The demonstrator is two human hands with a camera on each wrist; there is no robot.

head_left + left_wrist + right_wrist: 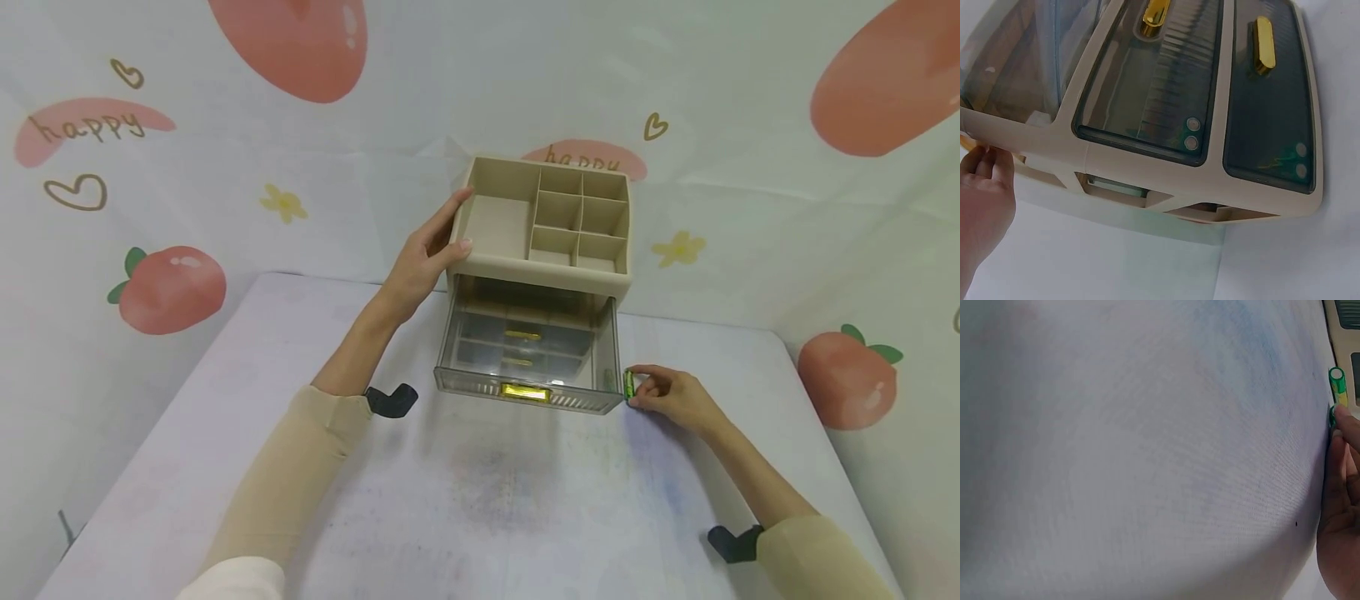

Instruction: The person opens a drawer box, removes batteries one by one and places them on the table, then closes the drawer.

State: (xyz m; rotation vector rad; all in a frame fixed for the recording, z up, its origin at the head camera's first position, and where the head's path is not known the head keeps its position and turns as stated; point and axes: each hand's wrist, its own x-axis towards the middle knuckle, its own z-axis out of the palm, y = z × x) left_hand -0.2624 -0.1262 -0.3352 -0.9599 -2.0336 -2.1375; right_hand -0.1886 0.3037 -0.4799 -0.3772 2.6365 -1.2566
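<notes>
A beige drawer organizer (pixel 540 271) stands toward the back of the table, its clear top drawer (pixel 528 398) pulled out. My left hand (pixel 416 267) grips the organizer's upper left side, thumb at the front rim and fingers along the side. In the left wrist view its fingertips curl at the beige edge. My right hand (pixel 675 400) pinches a small green battery (pixel 629 384) between thumb and fingertips, just right of the drawer's front corner. Two green cylinder ends show at the fingertips in the right wrist view, one a battery (pixel 1337 380) with a flat silvery end.
Below the open drawer, two lower drawers with gold handles (pixel 1265 47) are closed. Small round pale ends (pixel 1192 124) show through their dark fronts. Divided compartments (pixel 581 217) top the organizer. A printed cloth backdrop (pixel 360 192) hangs behind the table (pixel 480 517).
</notes>
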